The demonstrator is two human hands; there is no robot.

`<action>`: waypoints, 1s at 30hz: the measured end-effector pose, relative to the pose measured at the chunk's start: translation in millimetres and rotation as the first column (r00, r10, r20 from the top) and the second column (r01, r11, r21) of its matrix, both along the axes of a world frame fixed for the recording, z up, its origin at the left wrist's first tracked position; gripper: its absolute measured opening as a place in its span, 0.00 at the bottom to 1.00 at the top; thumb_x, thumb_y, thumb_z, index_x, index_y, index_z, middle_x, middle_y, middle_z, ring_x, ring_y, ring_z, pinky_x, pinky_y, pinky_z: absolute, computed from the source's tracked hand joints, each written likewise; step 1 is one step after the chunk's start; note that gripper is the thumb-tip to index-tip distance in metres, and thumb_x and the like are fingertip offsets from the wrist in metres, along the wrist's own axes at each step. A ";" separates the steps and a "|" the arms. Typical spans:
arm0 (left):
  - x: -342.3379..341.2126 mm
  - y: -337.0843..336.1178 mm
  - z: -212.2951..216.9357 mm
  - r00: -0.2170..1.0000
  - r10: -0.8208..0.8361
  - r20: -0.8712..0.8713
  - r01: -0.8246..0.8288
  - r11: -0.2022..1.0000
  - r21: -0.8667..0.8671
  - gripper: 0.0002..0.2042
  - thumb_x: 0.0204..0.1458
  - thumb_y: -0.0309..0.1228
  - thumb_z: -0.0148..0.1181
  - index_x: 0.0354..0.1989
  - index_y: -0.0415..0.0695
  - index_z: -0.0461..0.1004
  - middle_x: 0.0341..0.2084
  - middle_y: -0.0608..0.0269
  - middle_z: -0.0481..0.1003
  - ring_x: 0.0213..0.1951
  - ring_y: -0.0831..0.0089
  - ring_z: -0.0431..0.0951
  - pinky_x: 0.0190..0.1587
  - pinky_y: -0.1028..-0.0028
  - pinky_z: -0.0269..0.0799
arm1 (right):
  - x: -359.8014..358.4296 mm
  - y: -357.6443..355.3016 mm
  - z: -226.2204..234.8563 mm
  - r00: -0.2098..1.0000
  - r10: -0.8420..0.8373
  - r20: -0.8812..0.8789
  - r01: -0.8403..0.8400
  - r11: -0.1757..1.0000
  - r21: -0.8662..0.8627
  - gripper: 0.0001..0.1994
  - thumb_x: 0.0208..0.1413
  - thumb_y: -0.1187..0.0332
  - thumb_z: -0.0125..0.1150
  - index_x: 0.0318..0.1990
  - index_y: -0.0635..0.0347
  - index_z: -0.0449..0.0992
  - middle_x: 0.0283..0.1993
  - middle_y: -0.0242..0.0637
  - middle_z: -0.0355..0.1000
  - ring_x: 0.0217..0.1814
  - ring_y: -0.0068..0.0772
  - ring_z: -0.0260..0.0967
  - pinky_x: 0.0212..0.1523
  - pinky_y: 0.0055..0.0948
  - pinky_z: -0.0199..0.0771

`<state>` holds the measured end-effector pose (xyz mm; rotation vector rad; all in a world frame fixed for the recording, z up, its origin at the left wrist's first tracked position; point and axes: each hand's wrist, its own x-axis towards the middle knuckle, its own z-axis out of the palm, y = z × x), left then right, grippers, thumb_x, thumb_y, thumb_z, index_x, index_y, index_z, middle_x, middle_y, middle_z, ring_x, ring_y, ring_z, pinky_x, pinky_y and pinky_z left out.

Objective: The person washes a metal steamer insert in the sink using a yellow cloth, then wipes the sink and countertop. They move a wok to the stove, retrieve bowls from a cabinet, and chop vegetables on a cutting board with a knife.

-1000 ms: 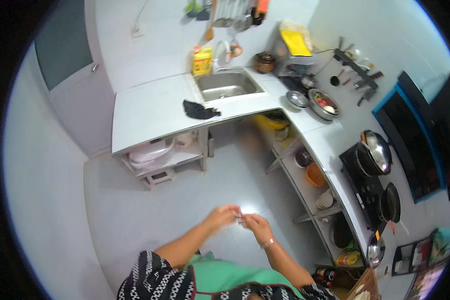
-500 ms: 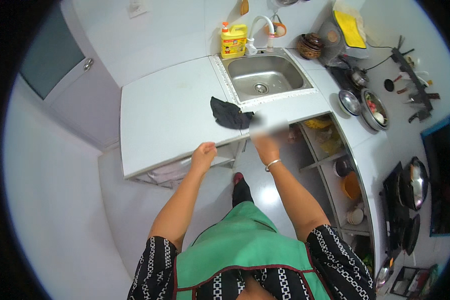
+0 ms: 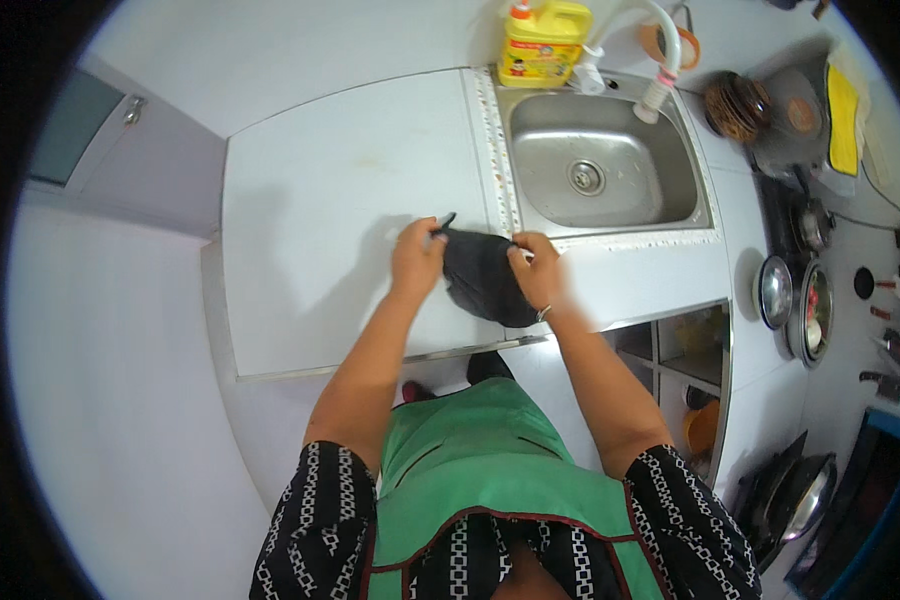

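black cloth [image 3: 482, 280] pinched by left hand [image 3: 416, 262], right hand [image 3: 541, 274]

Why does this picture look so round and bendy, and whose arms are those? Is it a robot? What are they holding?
No robot here! The arms belong to a person wearing a green apron. The camera sits on their head and looks down, so you see what they see. Its very wide lens makes straight edges curve and the corners go dark.

The left hand and the right hand hold a piece of black cloth, one at each side. It is over the front of the white counter; I can't tell whether it touches it. To the right of the cloth and farther back is a metal sink, with a big yellow bottle by its far left corner.
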<state>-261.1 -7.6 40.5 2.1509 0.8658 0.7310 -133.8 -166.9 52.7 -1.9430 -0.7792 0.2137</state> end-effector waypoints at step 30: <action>-230.2 213.3 -53.0 0.653 0.495 -0.573 -0.354 0.868 0.347 0.30 0.54 0.45 0.45 0.63 0.44 0.52 0.64 0.50 0.47 0.66 0.56 0.43 0.63 0.50 0.37 | -224.5 300.1 -48.2 0.502 0.848 0.170 -0.675 0.507 -0.537 0.29 0.52 0.59 0.51 0.62 0.57 0.56 0.66 0.44 0.48 0.68 0.44 0.43 0.65 0.48 0.40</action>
